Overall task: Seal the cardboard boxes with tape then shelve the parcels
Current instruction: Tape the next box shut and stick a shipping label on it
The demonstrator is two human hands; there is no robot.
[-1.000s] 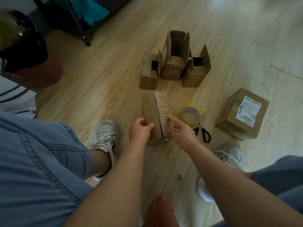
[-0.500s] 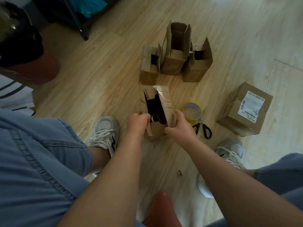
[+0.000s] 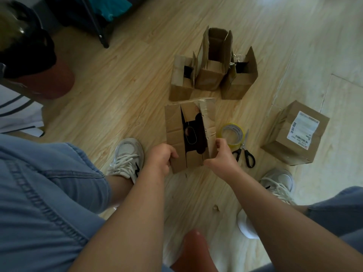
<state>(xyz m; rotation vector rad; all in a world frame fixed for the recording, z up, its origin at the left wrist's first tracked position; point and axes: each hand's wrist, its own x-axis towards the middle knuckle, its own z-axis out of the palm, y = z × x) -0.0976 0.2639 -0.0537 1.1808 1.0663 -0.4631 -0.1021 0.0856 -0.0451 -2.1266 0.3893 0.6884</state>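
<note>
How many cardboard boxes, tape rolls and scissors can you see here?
Brown cardboard boxes: 5 (one held box, three open boxes, one labelled box)
Yellowish tape roll: 1
Black-handled scissors: 1
Total: 7

Open floor (image 3: pixel 121 107) left of the box (image 3: pixel 174 124); tape roll (image 3: pixel 240 132), scissors (image 3: pixel 244 147), perhaps touching, block its right
</note>
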